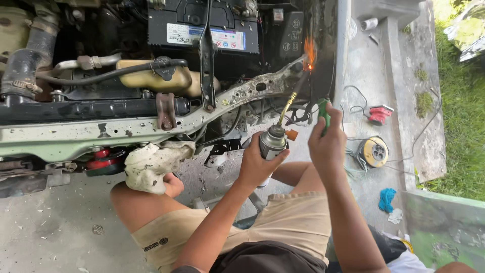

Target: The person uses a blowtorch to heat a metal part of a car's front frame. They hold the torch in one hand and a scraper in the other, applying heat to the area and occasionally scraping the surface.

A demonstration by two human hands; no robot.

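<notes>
My left hand (255, 164) grips a grey gas torch canister (273, 142) with an orange knob. Its brass nozzle (287, 107) points up and to the right. An orange flame (309, 53) burns at the tip against the right end of a pale, chipped car frame rail (237, 93). My right hand (327, 144) is raised just right of the canister and holds a green-handled tool (324, 114), whose working end I cannot make out. I sit low in front of the open engine bay, with my bent knee (126, 202) at the left.
A black car battery (204, 25) sits above the rail, with a yellowish reservoir (151, 76) and hoses to its left. A dirty white rag (151, 164) hangs near my knee. On the concrete to the right lie a yellow cable reel (375, 151), a red brush (380, 114) and a blue cloth (387, 198).
</notes>
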